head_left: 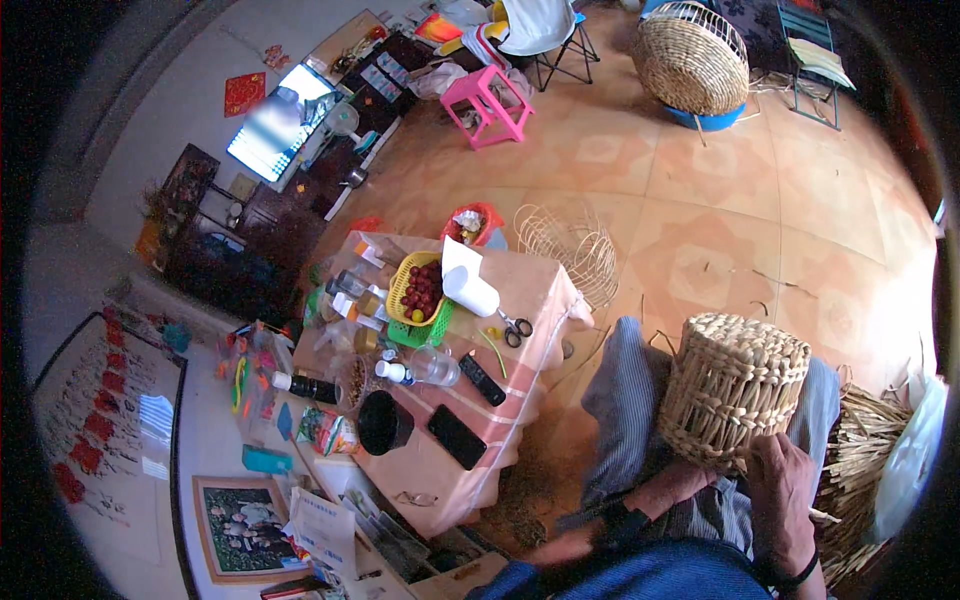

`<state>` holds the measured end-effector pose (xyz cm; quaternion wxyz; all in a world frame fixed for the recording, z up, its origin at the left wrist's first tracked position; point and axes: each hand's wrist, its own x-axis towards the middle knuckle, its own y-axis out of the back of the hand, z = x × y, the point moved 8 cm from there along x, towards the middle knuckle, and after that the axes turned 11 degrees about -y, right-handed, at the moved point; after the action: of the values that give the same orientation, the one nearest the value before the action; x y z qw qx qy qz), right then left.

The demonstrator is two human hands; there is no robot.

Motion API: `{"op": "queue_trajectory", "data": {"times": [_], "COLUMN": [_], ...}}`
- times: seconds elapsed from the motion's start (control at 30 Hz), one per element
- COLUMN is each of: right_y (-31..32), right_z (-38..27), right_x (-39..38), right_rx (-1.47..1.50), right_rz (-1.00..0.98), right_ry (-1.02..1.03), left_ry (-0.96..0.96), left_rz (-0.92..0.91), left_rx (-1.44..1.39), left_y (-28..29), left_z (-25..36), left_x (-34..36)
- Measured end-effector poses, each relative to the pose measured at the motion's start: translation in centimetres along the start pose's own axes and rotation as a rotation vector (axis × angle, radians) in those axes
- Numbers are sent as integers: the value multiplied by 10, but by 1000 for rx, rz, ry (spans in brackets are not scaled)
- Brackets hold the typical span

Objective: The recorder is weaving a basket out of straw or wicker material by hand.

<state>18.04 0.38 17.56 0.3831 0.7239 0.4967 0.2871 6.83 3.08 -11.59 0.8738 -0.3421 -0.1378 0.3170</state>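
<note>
A round woven straw basket rests on my lap, its flat braided end up and its open weave around the side. My right hand is closed, fingers pinched at the basket's lower edge; what lies between the fingertips is hidden. A pale straw strand pokes out beside that hand. Against the basket's underside, on the near left, lies my left hand. Its fingers are out of sight behind the weave.
A bundle of dry straw with a plastic bag lies to my right. Left stands a cloth-covered table with scissors, a phone and a fruit basket. Beyond are a wire-like frame, pink stool and larger woven basket.
</note>
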Motion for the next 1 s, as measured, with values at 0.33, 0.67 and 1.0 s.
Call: {"op": "queue_trajectory", "data": {"times": [0.33, 0.67, 1.0], "right_y": [-29, -36, 93], "right_z": [32, 20, -180], "right_x": [5, 1, -2], "right_rx": [-191, -127, 943], "right_rz": [-77, -38, -468], "right_ry": [79, 54, 820], "left_ry": [76, 116, -134], "left_rz": [35, 152, -101], "left_rx": [-684, -326, 1509], "left_y": [-18, 12, -9], "left_z": [6, -11, 101], "left_x": [10, -4, 2]}}
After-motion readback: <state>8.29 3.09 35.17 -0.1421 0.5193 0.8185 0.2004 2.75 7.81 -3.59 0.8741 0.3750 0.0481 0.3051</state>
